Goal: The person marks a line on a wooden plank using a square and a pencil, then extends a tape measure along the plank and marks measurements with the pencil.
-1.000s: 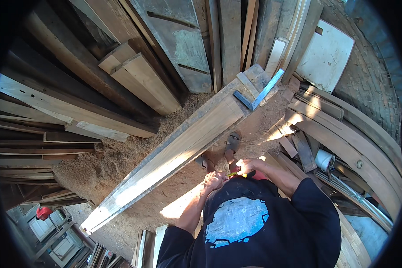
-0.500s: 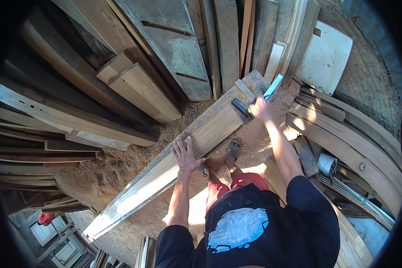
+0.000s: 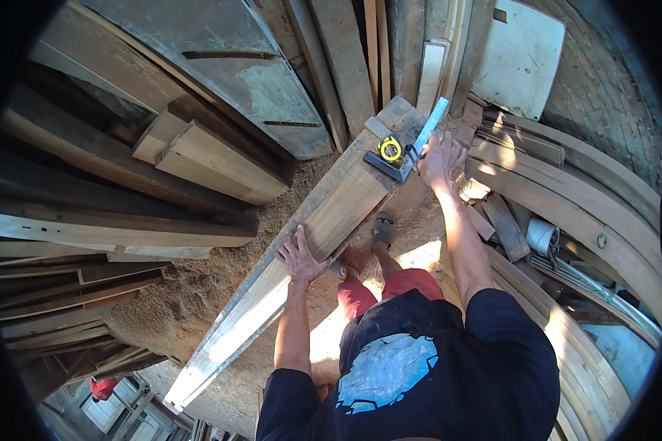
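A long pale wooden plank (image 3: 346, 209) lies slantwise on a narrow weathered bench (image 3: 251, 266). My left hand (image 3: 301, 257) rests on the plank's face with its fingers spread, holding nothing. Close to the plank's far end is a square (image 3: 384, 166) with a dark stock and a shiny metal blade (image 3: 432, 122). A yellow and black tape measure (image 3: 390, 149) sits in the square's corner. Just right of the square, my right hand (image 3: 440, 159) has its fingers bent together; a small dark thing shows at the fingertips, too small to name.
Stacked boards (image 3: 221, 163) and a worn grey panel (image 3: 272, 88) stand to the left and beyond the bench. More planks (image 3: 566, 187) and a white container (image 3: 541, 237) lie at right. Sawdust (image 3: 191, 301) covers the ground. A person in red (image 3: 103, 388) is at the lower left.
My right hand has shifted off the square to its right side, so the tape measure now shows. My left hand remains flat on the plank. The whole view has turned slightly.
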`<state>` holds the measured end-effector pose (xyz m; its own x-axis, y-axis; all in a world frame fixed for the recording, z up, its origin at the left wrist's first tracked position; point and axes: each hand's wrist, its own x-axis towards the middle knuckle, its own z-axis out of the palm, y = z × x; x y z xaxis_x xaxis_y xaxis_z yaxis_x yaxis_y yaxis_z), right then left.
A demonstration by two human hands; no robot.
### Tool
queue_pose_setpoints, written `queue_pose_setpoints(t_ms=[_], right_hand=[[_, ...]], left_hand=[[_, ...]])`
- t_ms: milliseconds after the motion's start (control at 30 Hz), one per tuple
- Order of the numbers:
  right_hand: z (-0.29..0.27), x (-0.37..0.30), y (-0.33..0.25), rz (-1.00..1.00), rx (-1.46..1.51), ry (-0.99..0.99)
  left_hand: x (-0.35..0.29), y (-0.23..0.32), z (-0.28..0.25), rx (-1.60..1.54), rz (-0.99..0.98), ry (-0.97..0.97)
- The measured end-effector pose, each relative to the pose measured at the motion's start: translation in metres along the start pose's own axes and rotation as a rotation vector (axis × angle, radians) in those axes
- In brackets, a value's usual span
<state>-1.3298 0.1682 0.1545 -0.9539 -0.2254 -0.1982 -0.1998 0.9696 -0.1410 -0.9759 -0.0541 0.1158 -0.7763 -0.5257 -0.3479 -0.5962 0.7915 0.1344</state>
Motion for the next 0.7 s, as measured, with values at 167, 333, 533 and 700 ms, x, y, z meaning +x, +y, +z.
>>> queue_pose_setpoints(t_ms=[167,333,533,700], right_hand=[[0.043,-0.009,0.039,0.230,0.358,-0.288],[0.063,-0.031,0.014,0.388,0.190,-0.384],[0.073,-0.034,-0.005,0.434,0.281,-0.387],[0.091,-0.033,-0.004,0.482,0.417,-0.370]], left_hand=[[0.010,-0.001,-0.005,0.023,0.077,-0.051],[0.019,-0.004,-0.022,0.067,0.047,-0.218],[0.040,-0.020,-0.047,-0.081,0.127,-0.434],[0.042,-0.020,-0.046,-0.060,0.134,-0.472]])
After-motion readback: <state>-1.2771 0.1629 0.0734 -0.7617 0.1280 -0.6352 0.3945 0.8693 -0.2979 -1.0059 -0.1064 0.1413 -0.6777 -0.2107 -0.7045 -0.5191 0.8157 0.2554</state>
